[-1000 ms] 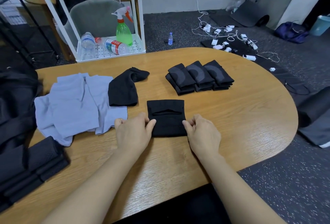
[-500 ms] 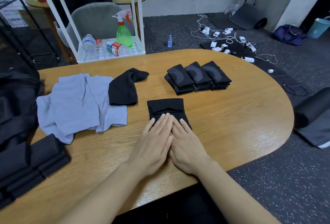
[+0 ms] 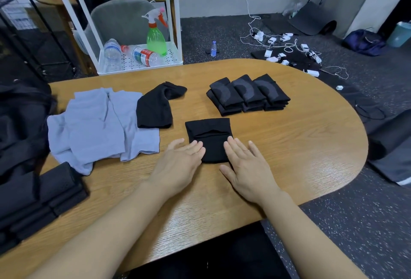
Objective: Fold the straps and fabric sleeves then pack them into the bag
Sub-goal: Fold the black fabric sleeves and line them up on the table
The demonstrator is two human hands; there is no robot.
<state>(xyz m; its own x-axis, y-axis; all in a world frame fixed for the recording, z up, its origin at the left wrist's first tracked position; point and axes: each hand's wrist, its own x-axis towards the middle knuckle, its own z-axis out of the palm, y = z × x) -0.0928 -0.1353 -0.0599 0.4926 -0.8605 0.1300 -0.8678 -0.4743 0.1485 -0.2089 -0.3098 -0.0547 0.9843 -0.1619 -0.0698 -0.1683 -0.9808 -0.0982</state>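
Both hands flat on the folded black sleeve [image 3: 209, 138], mid-desk.

Left hand [image 3: 178, 163] and right hand [image 3: 246, 163] lie spread, fingers straight, one on each near corner of the sleeve, nothing pinched. On the wooden desk [image 3: 300, 145]: three folded black stacks [image 3: 248, 93] behind it, a loose black sleeve [image 3: 155, 107] and grey fabric [image 3: 100, 123] to the left, black bag [image 3: 20, 118] at the left edge.

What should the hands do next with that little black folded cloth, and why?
Probably pick up the folded black sleeve and set it beside the row of folded black sleeves farther back on the table. It already lies flat and folded, and the left hand and right hand are open, flanking it with their fingertips at its side edges.
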